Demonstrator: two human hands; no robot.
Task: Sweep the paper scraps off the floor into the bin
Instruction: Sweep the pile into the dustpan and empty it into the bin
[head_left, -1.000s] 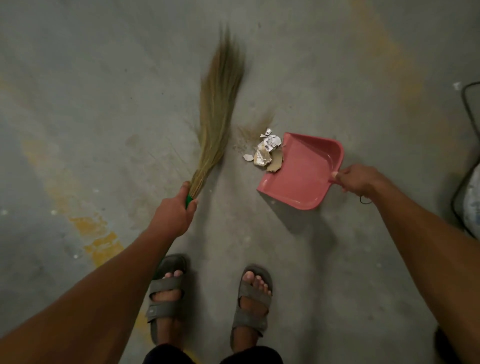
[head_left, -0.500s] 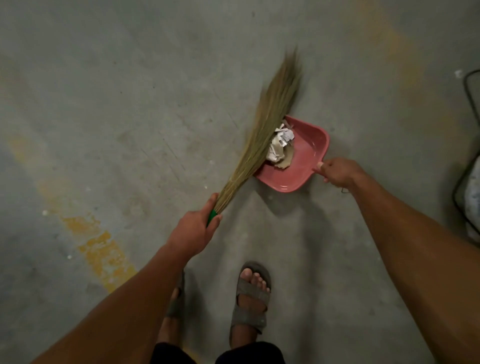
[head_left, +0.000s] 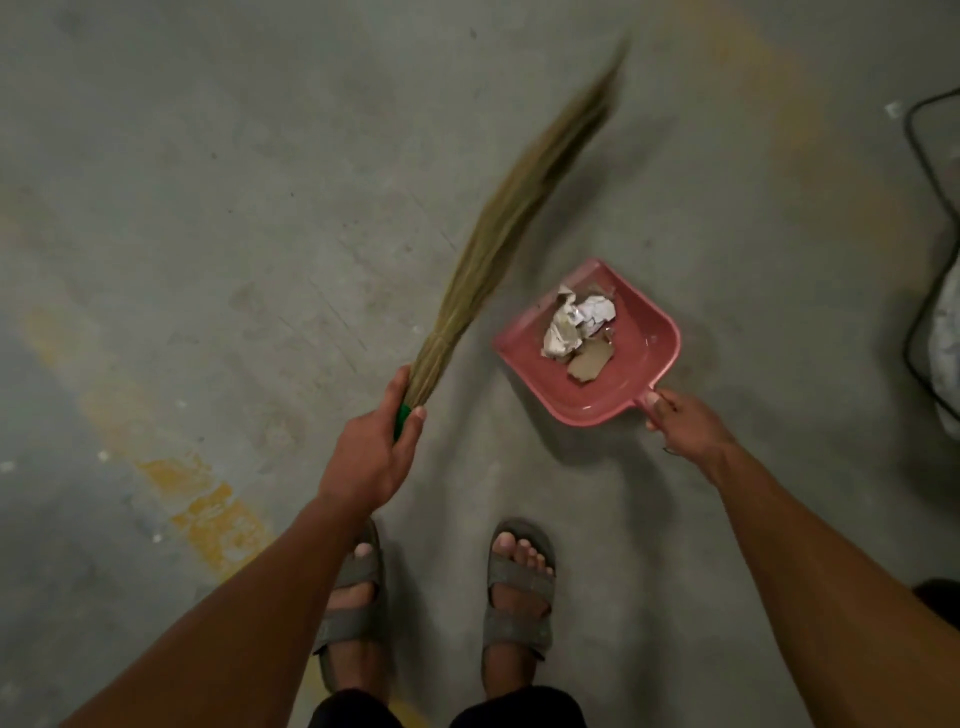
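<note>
Paper scraps lie in a held dustpan, the broom held away from it.

The left hand (head_left: 371, 460) grips a grass broom (head_left: 514, 223) by its green handle, bristles blurred. Crumpled white paper scraps (head_left: 576, 325) and a brown card piece lie inside the pink dustpan (head_left: 649, 353), its handle clenched in the right hand (head_left: 685, 431). Grey concrete floor (head_left: 208, 182) shows yellow stains; sandals (head_left: 517, 587) stand below, a black wire frame (head_left: 930, 171) far right.
</note>
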